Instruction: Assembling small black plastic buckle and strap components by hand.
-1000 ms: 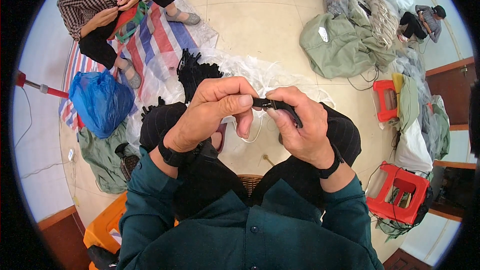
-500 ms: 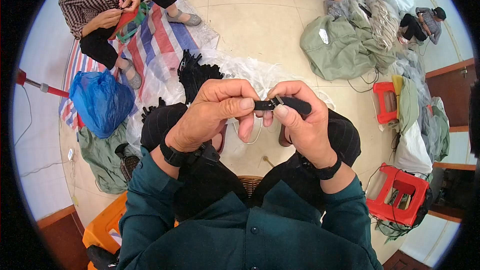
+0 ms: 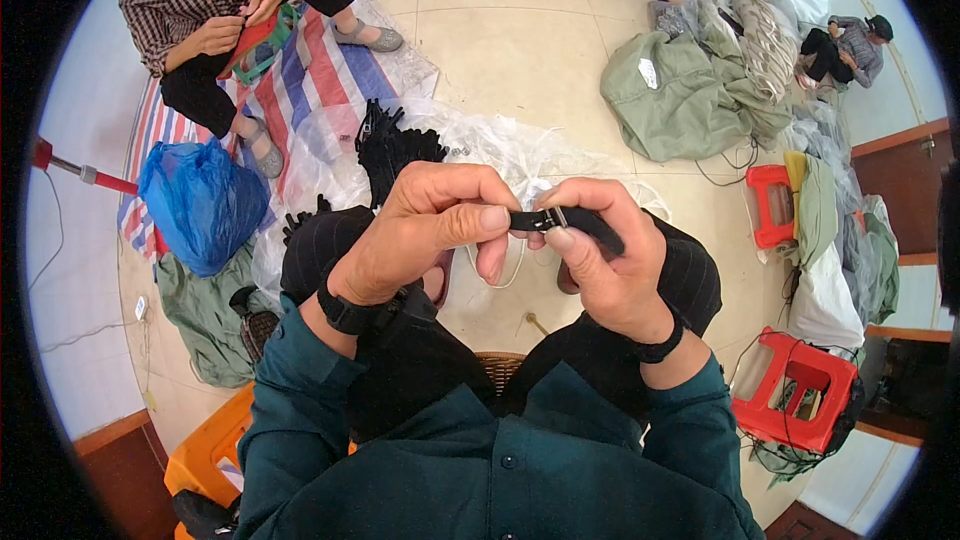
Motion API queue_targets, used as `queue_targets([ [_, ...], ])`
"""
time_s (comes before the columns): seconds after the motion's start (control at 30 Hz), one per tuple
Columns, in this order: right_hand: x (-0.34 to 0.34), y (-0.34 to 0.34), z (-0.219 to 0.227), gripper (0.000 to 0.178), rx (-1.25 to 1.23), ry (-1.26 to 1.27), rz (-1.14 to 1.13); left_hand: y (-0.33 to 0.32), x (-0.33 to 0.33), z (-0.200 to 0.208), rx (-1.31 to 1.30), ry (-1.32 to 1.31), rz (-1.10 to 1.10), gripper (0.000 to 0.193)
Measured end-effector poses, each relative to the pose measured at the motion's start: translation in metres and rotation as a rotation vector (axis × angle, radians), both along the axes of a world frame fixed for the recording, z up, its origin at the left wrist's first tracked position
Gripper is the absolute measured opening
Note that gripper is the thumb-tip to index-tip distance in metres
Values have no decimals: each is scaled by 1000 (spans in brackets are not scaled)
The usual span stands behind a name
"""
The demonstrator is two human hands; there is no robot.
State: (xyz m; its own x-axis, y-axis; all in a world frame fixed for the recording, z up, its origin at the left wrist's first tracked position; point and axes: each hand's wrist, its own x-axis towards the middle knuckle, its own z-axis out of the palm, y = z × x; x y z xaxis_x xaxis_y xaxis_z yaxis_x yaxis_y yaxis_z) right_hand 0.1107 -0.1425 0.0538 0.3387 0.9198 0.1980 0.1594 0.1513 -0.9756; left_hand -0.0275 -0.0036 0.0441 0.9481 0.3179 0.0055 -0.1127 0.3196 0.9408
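Note:
A short black strap is stretched between my two hands above my knees. My left hand pinches one end between thumb and forefinger, its other fingers loosely curled. On the strap sits a small metal buckle, gripped near the thumb and forefinger of my right hand. The strap's remaining length curves back inside the right hand. Beyond my left hand, a heap of black straps lies on clear plastic sheeting.
A co-worker's hands hold something small at the upper left. A blue plastic bag stands left of my knee. Green sacking lies far right, with red stools nearer. A second person sits beyond.
The buckle has turned and now lies more squarely across the strap. My right thumb and forefinger have shifted slightly around it. The left hand has hardly moved.

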Motion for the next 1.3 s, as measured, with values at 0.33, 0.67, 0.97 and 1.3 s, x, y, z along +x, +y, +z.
queue_targets([
  [0.33,7,7,-9,22,317,-471,-13,2,-1,-2,120,-63,-10,21],
  [0.67,12,16,-10,34,505,-704,-21,4,-2,-4,89,15,-18,22],
  [0.97,10,15,-12,41,435,-721,42,-3,1,6,217,4,2,15],
  [1.3,6,16,-10,37,432,-850,-57,-2,-1,-3,69,-18,-13,17],
])
